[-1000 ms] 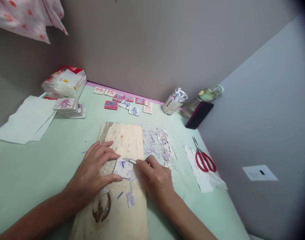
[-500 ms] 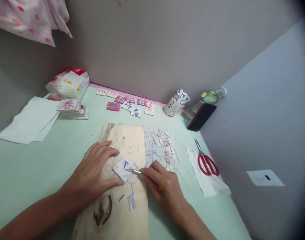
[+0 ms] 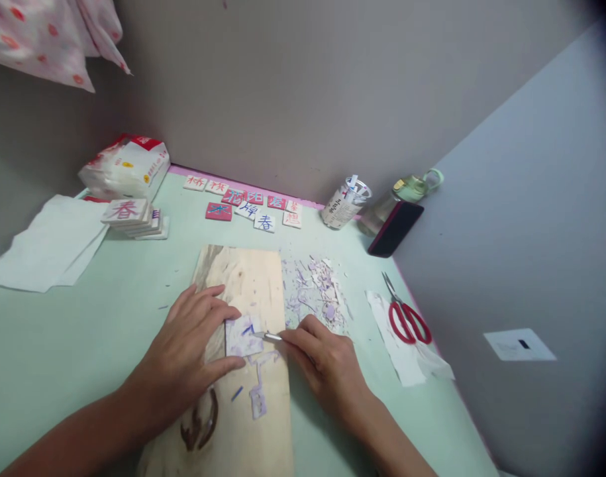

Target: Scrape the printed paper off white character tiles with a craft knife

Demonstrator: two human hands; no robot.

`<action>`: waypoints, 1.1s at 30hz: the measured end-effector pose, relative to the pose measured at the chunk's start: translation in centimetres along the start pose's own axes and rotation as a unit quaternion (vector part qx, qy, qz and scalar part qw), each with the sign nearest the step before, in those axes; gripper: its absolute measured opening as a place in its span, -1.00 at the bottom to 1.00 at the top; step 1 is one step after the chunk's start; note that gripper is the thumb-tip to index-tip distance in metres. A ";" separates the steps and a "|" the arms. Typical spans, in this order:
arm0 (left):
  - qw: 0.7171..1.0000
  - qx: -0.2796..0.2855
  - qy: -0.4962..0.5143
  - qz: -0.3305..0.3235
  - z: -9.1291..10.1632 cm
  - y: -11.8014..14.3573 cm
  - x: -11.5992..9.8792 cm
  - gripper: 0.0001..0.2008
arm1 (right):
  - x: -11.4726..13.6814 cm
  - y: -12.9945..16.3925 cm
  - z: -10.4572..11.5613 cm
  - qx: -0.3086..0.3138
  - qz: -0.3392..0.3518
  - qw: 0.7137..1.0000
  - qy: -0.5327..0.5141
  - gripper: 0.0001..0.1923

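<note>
A small white and purple paper square (image 3: 243,335) with a blue mark lies on a pale wooden board (image 3: 243,278). My left hand (image 3: 188,348) presses on the square's left edge, fingers spread flat on the board. My right hand (image 3: 325,361) grips a thin metal craft knife (image 3: 267,336), its tip touching the square's right side. A cut purple strip (image 3: 257,397) lies on the board just below the square.
Purple and white paper scraps (image 3: 317,291) are heaped right of the board. Red scissors (image 3: 406,318) rest on tissue. Character tiles (image 3: 248,207), a tile stack (image 3: 131,217), a tissue pack (image 3: 124,165), a paper-filled jar (image 3: 345,204), a bottle (image 3: 406,189) and a phone (image 3: 395,228) line the back.
The paper square has been turned on the board from tilted back to nearly square. Both hands shifted slightly with it, and the knife tip stays on its right side.
</note>
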State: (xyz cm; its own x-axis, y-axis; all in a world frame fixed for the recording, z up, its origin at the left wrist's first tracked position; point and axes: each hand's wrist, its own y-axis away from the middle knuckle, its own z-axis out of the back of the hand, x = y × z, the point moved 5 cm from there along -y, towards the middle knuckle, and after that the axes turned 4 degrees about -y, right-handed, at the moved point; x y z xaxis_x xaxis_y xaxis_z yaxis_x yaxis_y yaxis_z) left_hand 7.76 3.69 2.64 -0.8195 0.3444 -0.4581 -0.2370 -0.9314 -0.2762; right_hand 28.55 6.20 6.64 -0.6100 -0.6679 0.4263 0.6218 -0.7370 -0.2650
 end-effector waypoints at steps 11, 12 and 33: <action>1.000 -0.005 0.020 -0.007 -0.2 -0.1 0.5 -0.55 | 0.0 -0.2 -0.6 0.009 -0.005 1.000 -0.002 -0.69; 1.000 -0.007 0.020 -0.007 -0.2 -0.1 0.5 -0.55 | 0.0 -0.2 -0.6 0.004 -0.006 1.000 -0.001 -0.69; 0.999 -0.028 0.008 0.014 -0.8 0.0 1.2 -0.44 | -0.5 -0.5 -2.1 -0.043 -0.067 0.997 0.006 -0.72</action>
State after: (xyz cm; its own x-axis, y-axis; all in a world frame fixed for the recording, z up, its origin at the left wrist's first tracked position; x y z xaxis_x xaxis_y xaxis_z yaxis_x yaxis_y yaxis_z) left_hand 7.18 4.20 1.39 -0.8169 0.3198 -0.4799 -0.1832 -0.9330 -0.3098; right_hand 27.52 6.64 4.75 -0.6910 -0.5638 0.4524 0.4907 -0.8254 -0.2791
